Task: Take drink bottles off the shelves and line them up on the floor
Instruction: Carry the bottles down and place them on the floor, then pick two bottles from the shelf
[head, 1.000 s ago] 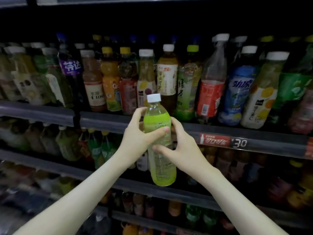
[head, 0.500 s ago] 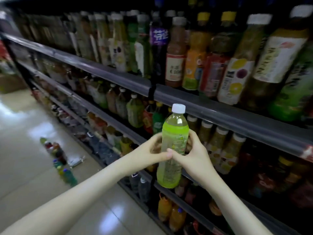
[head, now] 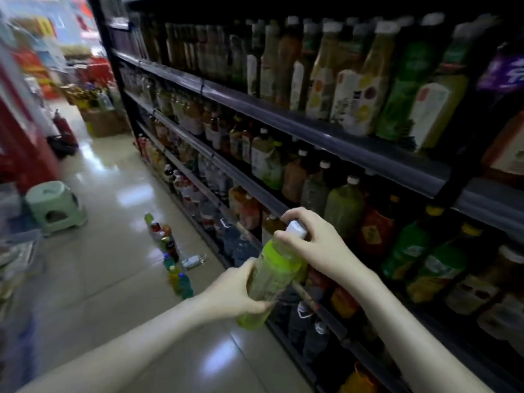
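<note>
I hold the green bottle (head: 272, 276) in the air with both hands, in front of the lower shelves (head: 312, 131) and above the floor (head: 113, 279). The bottle is tilted, with its white cap (head: 296, 229) pointing up and to the right.

1. Left hand (head: 232, 293): the fingers curl round the lower half of the bottle.
2. Right hand (head: 314, 245): the fingers curl over the neck and pinch the cap.

The shelves on my right are packed with upright drink bottles on every level. A row of bottles (head: 170, 251) stands on the floor near the foot of the shelves and runs away from me. A small pale object (head: 194, 260) lies just beside that row; I cannot tell what it is. A pale green stool (head: 54, 205) stands well apart on the left
</note>
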### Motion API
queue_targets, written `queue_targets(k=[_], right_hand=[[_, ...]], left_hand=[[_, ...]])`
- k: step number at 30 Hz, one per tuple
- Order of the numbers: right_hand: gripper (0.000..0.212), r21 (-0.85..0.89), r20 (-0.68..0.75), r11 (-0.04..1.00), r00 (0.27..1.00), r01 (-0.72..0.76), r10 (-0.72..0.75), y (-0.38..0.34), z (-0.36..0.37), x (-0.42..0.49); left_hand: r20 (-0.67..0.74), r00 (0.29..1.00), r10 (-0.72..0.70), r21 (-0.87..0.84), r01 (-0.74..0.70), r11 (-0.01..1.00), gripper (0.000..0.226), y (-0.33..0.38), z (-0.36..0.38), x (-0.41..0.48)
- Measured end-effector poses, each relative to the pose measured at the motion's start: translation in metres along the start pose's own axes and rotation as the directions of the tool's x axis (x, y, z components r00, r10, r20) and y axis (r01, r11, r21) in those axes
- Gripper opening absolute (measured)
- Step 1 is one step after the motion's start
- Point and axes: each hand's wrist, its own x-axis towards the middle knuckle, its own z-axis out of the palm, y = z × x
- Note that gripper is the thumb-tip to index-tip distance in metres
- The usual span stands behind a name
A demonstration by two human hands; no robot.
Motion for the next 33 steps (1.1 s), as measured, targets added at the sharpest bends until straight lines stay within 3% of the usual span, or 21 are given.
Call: queue_targets(k=[3, 6, 10, 14, 17, 19, 21, 23, 29, 31, 33], right_hand=[[0.025, -0.173, 0.167, 0.984, 0.983, -0.042, 0.072, -0.003, 0.042, 0.044], [0.025, -0.133, 0.19, 0.987, 0.974, -0.096, 0.12, 0.002, 0.086, 0.086], [0.021, -0.116, 0.273, 0.986, 0.95, -0.123, 0.15, 0.025, 0.161, 0.156], [0.018, -0.287, 0.46, 0.957, 0.871, -0.041, 0.175, 0.075, 0.265, 0.231], [0.016, -0.35, 0.528, 0.934, 0.807, -0.078, 0.266, 0.127, 0.344, 0.281], [0.017, -0.383, 0.563, 0.918, 0.763, -0.102, 0.319, 0.17, 0.4, 0.312], [0.018, -0.435, 0.576, 0.894, 0.731, -0.105, 0.366, 0.217, 0.459, 0.338], [0.019, -0.473, 0.556, 0.868, 0.711, -0.155, 0.43, 0.267, 0.523, 0.358], [0.023, -0.581, 0.515, 0.785, 0.65, -0.216, 0.559, 0.42, 0.718, 0.395], [0.025, -0.603, 0.5, 0.767, 0.643, -0.222, 0.58, 0.467, 0.768, 0.398], [0.023, -0.599, 0.453, 0.764, 0.685, -0.24, 0.57, 0.5, 0.807, 0.395]], left_hand=[[0.007, 0.998, -0.061, 0.018, 0.06, 0.998, 0.056, -0.054, -0.022, 0.007], [0.023, 0.991, -0.134, -0.046, 0.135, 0.99, 0.057, -0.099, -0.04, 0.023], [0.062, 0.972, -0.225, -0.079, 0.23, 0.97, 0.083, -0.175, -0.067, 0.065], [0.066, 0.941, -0.331, -0.016, 0.333, 0.943, 0.083, -0.267, -0.099, 0.121], [0.07, 0.903, -0.423, -0.029, 0.426, 0.904, 0.1, -0.347, -0.116, 0.162], [0.094, 0.866, -0.492, -0.004, 0.494, 0.869, 0.087, -0.414, -0.117, 0.193], [0.081, 0.821, -0.565, 0.013, 0.566, 0.824, 0.063, -0.485, -0.108, 0.222], [0.046, 0.787, -0.615, 0.018, 0.615, 0.789, 0.053, -0.55, -0.09, 0.245], [-0.031, 0.731, -0.682, 0.047, 0.682, 0.73, 0.056, -0.731, -0.002, 0.3], [-0.044, 0.744, -0.667, 0.09, 0.668, 0.739, 0.057, -0.778, 0.02, 0.319], [-0.058, 0.779, -0.624, 0.104, 0.626, 0.773, 0.057, -0.815, 0.039, 0.333]])
